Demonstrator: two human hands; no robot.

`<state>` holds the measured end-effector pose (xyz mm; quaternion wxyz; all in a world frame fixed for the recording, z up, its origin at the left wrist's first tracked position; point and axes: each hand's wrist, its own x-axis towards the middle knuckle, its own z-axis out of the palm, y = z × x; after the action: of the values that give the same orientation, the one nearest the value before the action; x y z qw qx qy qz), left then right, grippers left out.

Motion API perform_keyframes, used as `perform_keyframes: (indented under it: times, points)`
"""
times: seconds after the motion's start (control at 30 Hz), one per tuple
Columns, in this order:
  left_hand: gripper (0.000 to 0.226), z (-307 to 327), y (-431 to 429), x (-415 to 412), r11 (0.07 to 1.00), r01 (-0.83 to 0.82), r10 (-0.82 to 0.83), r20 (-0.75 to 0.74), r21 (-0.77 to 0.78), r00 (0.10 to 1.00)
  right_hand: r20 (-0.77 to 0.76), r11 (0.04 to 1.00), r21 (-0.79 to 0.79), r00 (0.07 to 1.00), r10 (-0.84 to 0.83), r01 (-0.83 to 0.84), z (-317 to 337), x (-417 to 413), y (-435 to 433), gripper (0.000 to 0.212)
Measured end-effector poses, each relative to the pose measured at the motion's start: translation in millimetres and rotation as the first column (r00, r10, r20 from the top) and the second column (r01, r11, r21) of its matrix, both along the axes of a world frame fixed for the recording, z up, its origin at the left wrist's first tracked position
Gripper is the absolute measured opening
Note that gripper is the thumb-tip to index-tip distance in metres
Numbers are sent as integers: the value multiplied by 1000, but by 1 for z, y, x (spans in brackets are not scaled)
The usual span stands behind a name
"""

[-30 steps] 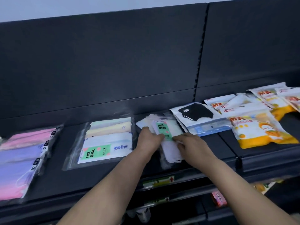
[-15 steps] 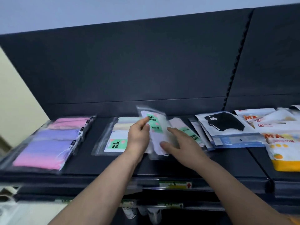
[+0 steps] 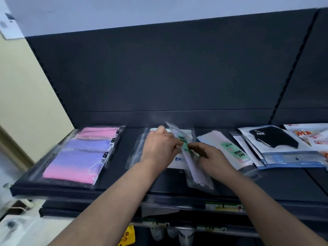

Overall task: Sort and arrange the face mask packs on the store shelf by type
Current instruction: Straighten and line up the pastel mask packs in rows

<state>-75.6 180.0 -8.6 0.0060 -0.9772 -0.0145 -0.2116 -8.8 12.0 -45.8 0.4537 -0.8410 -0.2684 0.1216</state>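
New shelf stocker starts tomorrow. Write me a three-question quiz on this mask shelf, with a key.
1. True or false: the pink-and-purple pack lies at the left end of the shelf.
2. Fill in: the black mask pack lies to the ___ of the right hand.
3. The left hand and right hand together hold: A) the black mask pack, B) the green-labelled clear pack, C) the pink-and-purple pack.
Key: 1 true; 2 right; 3 B.
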Motion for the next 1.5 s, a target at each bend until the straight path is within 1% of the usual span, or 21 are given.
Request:
perform_keyframes:
  times: [0.07, 0.13, 0.17, 0.23, 0.3, 0.33, 0.4, 0.5, 0.6, 0.67, 0.73, 1.03, 1.13, 1.2, 1.23, 1.27, 1.3, 1.33, 1.37, 1.43, 1.5]
  points:
    - [11, 4, 12, -2, 982, -18, -41, 303, 189, 952, 100, 994, -25, 990, -100, 103, -2, 2, 1, 52]
    - [6, -2, 32, -5, 967, -63, -55, 445, 245, 894, 254, 969, -132, 952, -172, 210, -4, 5, -2, 47]
    - [6, -5, 39, -6, 958, -72, -49, 404, 278, 914, 334, 936, -252, 929, -157, 248, -6, 8, -5, 44]
    - [23, -10, 38, -13, 941, -9, -27, 102, 337, 994, 409, 772, -556, 910, -71, 310, -12, 12, -9, 47]
    - [29, -21, 36, -23, 972, 72, -16, -242, 223, 970, 340, 617, -722, 937, -76, 312, -15, 14, -12, 63]
    - [29, -28, 38, -27, 989, 65, -12, -367, 131, 930, 308, 595, -743, 946, -102, 306, -16, 16, -14, 67]
    - [32, -34, 41, -33, 998, 54, -42, -470, 11, 881, 279, 605, -739, 952, -125, 297, -17, 19, -15, 60]
    - [43, -28, 38, -40, 990, 111, -55, -485, 88, 873, 336, 580, -748, 938, -86, 321, -15, 20, -14, 38]
    - [57, -27, 33, -40, 977, 111, -7, -495, 182, 869, 400, 512, -770, 913, -75, 380, -15, 16, -11, 48]
    - [67, -30, 32, -43, 996, 53, -6, -552, 70, 834, 459, 511, -752, 887, -50, 418, -15, 13, -13, 54]
    - [61, -34, 34, -44, 1000, 3, -6, -575, -6, 818, 496, 553, -709, 867, -50, 438, -16, 11, -19, 56]
    - [45, -44, 47, -41, 1000, 13, -21, -494, -20, 869, 700, 679, -389, 679, -221, 622, 0, -3, -25, 66]
    - [33, -38, 39, -35, 983, -4, -54, -317, -181, 947, 775, 727, -300, 602, -192, 618, 2, -12, -14, 71]
    - [35, -31, 26, -26, 852, -51, -81, -227, -520, 970, 797, 760, -259, 577, -180, 596, 5, -22, -6, 71]
    - [35, -27, 17, -21, 662, -93, -122, -230, -744, 965, 761, 794, -256, 622, -186, 551, 8, -27, -1, 68]
    - [32, -23, 4, -17, 397, -139, -201, -233, -907, 951, 698, 825, -230, 679, -230, 516, 9, -32, 2, 64]
    - [29, -20, -9, -14, 143, -195, -259, -227, -970, 939, 615, 847, -212, 741, -272, 487, 9, -35, 4, 59]
    - [29, -18, -18, -10, -46, -234, -280, -212, -971, 936, 512, 883, -201, 814, -275, 425, 7, -37, 5, 52]
    - [31, -21, -24, -5, -164, -261, -273, -210, -951, 939, 411, 916, -159, 868, -278, 368, 6, -41, 5, 45]
    - [28, -27, -39, 3, -242, -306, -225, -254, -921, 941, 248, 938, -77, 918, -309, 337, 6, -47, -3, 36]
    - [15, -34, -52, 9, -192, -319, -131, -298, -928, 945, 238, 926, -75, 908, -344, 371, 2, -47, -19, 35]
